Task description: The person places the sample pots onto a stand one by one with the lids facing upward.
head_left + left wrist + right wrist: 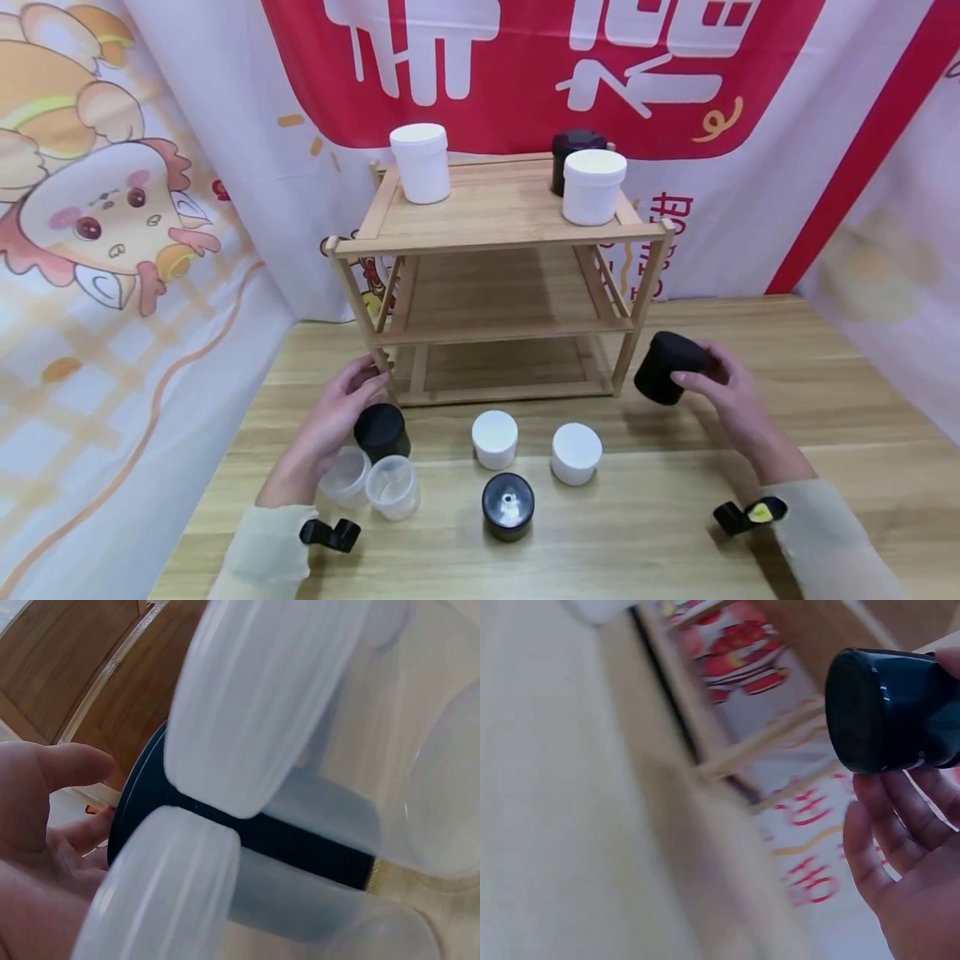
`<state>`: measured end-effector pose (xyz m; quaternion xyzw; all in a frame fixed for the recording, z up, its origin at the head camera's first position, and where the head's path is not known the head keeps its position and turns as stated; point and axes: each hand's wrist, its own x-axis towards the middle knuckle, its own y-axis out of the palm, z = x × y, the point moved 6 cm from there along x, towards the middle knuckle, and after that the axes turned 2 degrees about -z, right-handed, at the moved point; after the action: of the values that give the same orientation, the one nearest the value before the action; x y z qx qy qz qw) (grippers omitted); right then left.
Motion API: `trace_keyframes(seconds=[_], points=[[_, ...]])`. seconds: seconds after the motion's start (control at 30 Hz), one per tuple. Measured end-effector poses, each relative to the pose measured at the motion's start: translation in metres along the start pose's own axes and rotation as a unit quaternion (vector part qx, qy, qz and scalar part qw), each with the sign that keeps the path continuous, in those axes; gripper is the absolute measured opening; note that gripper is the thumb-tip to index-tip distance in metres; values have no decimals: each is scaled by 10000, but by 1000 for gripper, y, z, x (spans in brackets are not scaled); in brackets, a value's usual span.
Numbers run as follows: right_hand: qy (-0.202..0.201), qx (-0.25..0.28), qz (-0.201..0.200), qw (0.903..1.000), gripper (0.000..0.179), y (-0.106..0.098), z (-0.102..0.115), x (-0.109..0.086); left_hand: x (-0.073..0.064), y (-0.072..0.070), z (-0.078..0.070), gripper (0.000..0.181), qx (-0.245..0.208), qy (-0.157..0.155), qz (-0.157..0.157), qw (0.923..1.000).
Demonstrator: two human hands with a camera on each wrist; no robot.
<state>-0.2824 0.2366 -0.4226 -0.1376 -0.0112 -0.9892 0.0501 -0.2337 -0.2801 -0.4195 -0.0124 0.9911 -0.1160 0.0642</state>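
My right hand point(723, 383) grips a black lidded jar point(666, 368), tilted, to the right of the wooden rack point(502, 333). In the right wrist view, the fingers sit under the black jar point(889, 709) near the rack's side. My left hand point(352, 400) is at the rack's front left leg, thumb and fingers apart, fingertips right at the leg. Just below that hand a black jar point(382, 432) stands on the table, beside two clear cups point(393, 487). In the left wrist view, translucent cups point(255, 697) partly hide the black jar point(142, 795).
On the rack's top board stand two white jars point(422, 162) and a black jar point(567, 150). Two white jars point(495, 439) and another black jar point(508, 507) stand on the table point(637, 533) before the rack. Printed cloth point(480, 50) hangs behind and at both sides.
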Motion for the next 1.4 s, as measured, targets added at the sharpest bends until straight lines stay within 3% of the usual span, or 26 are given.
trace_keyframes(seconds=[0.3, 0.7, 1.03, 1.27, 1.4], points=[[-846, 703, -332, 9934, 43, -11, 73, -5, 6, 4, -4, 64, -24, 69, 35, 10000], [-1149, 744, -338, 9900, 48, -2, 142, 5, 0, 3, -3, 65, -29, 4, 32, 10000], [-1364, -198, 36, 9904, 61, 22, 186, 12, -3, 3, 6, 64, -73, -29, -45, 10000], [-888, -1610, -153, 9828, 62, 29, 197, 22, -2, 3, 5, 63, -122, 3, -49, 9999], [-666, -1924, -84, 9790, 62, 33, 199, 26, -1, -1, 4, 65, -64, -54, -71, 9999]])
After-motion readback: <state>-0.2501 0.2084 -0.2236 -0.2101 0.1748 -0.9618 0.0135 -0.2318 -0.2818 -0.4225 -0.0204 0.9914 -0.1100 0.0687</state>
